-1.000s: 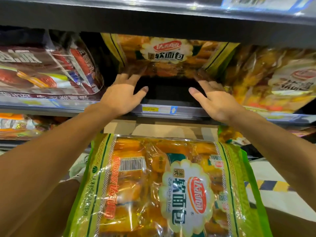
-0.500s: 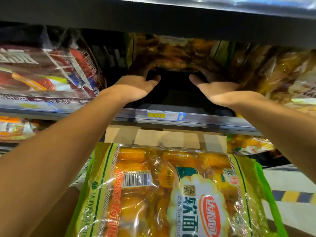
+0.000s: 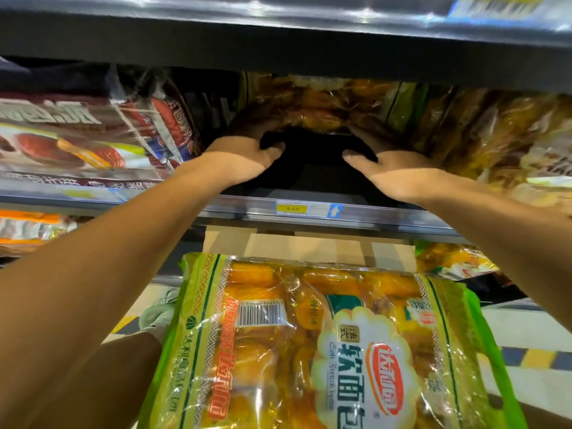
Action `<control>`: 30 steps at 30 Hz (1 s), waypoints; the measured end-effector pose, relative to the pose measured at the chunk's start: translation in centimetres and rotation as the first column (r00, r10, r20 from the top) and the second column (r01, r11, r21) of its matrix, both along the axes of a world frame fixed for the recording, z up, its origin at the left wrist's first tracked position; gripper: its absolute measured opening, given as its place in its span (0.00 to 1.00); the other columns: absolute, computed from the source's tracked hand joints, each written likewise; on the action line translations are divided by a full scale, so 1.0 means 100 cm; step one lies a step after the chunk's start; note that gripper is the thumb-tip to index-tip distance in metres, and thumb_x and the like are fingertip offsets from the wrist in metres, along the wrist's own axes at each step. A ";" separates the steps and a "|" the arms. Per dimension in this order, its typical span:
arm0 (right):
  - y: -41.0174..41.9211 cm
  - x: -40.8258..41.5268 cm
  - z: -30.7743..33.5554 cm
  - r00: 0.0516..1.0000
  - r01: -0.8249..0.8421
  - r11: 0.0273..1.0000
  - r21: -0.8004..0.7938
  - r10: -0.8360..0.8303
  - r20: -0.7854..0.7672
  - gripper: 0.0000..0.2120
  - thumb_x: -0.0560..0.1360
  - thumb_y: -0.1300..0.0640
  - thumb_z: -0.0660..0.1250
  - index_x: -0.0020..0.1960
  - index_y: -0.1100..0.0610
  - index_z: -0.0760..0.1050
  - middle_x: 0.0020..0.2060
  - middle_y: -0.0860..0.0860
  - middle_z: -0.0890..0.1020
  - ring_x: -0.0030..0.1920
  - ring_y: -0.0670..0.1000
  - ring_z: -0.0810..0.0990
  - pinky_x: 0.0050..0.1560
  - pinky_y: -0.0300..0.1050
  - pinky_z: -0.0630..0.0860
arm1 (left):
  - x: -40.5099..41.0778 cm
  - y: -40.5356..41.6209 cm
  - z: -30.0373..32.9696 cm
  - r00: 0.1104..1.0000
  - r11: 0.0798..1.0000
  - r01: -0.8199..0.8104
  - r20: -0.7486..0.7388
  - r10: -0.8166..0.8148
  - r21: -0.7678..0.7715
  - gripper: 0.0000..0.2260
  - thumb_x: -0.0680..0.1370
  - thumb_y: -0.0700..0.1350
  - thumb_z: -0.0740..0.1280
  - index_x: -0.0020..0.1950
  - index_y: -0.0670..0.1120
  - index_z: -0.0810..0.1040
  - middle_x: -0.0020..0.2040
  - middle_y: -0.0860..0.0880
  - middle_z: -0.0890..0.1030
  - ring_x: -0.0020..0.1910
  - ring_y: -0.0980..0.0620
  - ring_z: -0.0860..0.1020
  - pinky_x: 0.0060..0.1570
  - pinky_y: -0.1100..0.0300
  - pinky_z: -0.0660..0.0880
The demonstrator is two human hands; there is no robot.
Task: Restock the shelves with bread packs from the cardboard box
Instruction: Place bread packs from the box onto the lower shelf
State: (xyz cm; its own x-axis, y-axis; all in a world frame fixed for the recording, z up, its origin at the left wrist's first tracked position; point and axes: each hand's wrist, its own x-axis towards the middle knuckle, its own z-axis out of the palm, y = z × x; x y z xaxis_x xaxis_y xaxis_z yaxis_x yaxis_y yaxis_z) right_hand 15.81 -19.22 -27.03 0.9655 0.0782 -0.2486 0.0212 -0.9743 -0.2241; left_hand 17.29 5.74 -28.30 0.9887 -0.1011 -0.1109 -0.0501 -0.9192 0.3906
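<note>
Head view: I have both arms reaching up into the shelf bay above the price rail [image 3: 305, 209]. My left hand [image 3: 244, 153] and my right hand [image 3: 393, 171] are each pressed against the lower corners of a bread pack [image 3: 315, 103] set deep in the bay, well back from the shelf's front edge, fingers curled onto its underside and thumbs pointing inward toward each other. The fingertips are lost in shadow, so I cannot tell how firmly they grip; the pack sits tilted, its top near the underside of the shelf above. To its left lie red-printed packs [image 3: 77, 137], to its right more yellow packs [image 3: 501, 137], touching it. Below my arms, a second bread pack [image 3: 309, 345] lies flat atop the cardboard box [image 3: 309, 247], whose far flaps show just under the shelf's front edge.
</note>
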 end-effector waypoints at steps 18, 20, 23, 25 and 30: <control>-0.062 -0.198 0.025 0.957 -0.269 0.943 0.197 0.239 0.162 0.33 0.80 0.36 0.55 0.81 0.47 0.56 0.80 0.48 0.58 0.80 0.50 0.54 0.77 0.47 0.52 | -0.220 0.036 0.036 0.948 0.973 0.224 0.221 -0.230 0.051 0.27 0.80 0.59 0.57 0.74 0.46 0.71 0.74 0.45 0.70 0.75 0.44 0.65 0.73 0.51 0.60; -0.069 -0.216 0.024 0.975 -0.207 0.949 0.236 0.180 0.133 0.33 0.80 0.36 0.55 0.81 0.47 0.56 0.80 0.48 0.58 0.80 0.50 0.53 0.77 0.47 0.52 | -0.238 0.038 0.035 0.971 0.985 0.170 0.166 -0.173 0.035 0.30 0.80 0.62 0.54 0.76 0.48 0.69 0.75 0.47 0.69 0.75 0.45 0.64 0.73 0.50 0.62; -0.075 -0.232 0.022 0.992 -0.122 0.960 0.254 0.107 0.073 0.34 0.80 0.33 0.54 0.81 0.46 0.55 0.80 0.50 0.58 0.80 0.52 0.54 0.77 0.53 0.54 | -0.258 0.045 0.030 0.992 0.993 0.111 0.048 -0.113 0.039 0.37 0.76 0.72 0.47 0.79 0.51 0.62 0.77 0.49 0.65 0.76 0.46 0.63 0.71 0.44 0.66; -0.078 -0.240 0.021 0.998 -0.068 0.961 0.268 0.070 0.002 0.35 0.79 0.33 0.54 0.81 0.46 0.52 0.81 0.51 0.57 0.80 0.53 0.54 0.77 0.56 0.54 | -0.264 0.050 0.027 0.998 0.999 0.043 -0.038 -0.042 0.018 0.39 0.76 0.73 0.49 0.80 0.51 0.57 0.77 0.48 0.62 0.75 0.45 0.63 0.69 0.41 0.68; -0.091 -0.247 0.017 0.965 0.112 0.970 0.216 -0.055 -0.255 0.50 0.69 0.21 0.52 0.82 0.46 0.45 0.81 0.52 0.52 0.81 0.56 0.51 0.78 0.59 0.55 | -0.272 0.047 0.029 0.966 0.998 -0.070 -0.251 0.069 0.007 0.46 0.70 0.77 0.50 0.82 0.53 0.48 0.76 0.45 0.64 0.68 0.40 0.73 0.65 0.41 0.71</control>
